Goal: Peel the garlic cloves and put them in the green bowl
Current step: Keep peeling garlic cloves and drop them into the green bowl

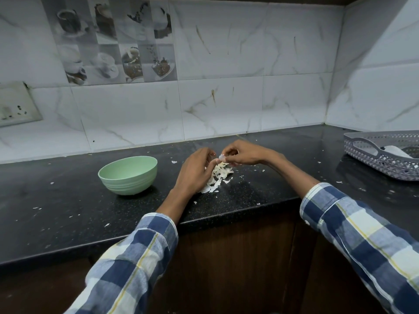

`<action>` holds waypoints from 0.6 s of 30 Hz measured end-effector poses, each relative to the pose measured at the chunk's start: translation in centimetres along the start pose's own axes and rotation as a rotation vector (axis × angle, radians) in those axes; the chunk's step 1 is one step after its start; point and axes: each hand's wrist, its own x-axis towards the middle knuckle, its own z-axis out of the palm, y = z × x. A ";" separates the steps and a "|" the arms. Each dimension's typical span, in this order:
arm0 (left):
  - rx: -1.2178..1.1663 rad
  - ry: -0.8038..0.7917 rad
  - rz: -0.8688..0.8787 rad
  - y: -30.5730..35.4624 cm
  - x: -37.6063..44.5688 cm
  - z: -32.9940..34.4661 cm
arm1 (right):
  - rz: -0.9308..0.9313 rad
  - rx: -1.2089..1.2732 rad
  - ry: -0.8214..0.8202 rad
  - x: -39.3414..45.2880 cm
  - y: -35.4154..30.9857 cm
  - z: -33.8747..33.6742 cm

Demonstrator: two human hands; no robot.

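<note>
Hands meet over peel pile [218,175] on black counter [68,200]. Right hand [243,152] pinches small garlic clove [222,157] in curled fingertips. Left hand [196,171] fingers bent, touching clove; grip unclear. Green bowl [128,175] sits left, apart. Grey basket [383,152] far right. No readable writing.

Illumination was even, cool and moderately dim, with no source in view. The black surface [260,196] carried soft sheen and a faint reflection beneath the grey basket [383,155]. The green bowl [128,175] cast a soft shadow to its right. Wide-angle distortion bent the wall tiles [226,64] toward the edges. The sleeves [362,241] appeared slightly soft.
</note>
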 end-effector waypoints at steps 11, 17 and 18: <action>0.131 0.119 0.069 1.5 0.1 -0.8 | -0.078 0.268 -0.005 0.5 -1.2 -0.5; 0.230 0.235 0.091 1.5 0.1 -0.8 | -0.036 0.343 0.060 0.3 -1.4 -0.4; 0.225 0.246 0.093 1.5 0.1 -0.8 | -0.031 0.361 0.071 0.1 -1.3 -0.2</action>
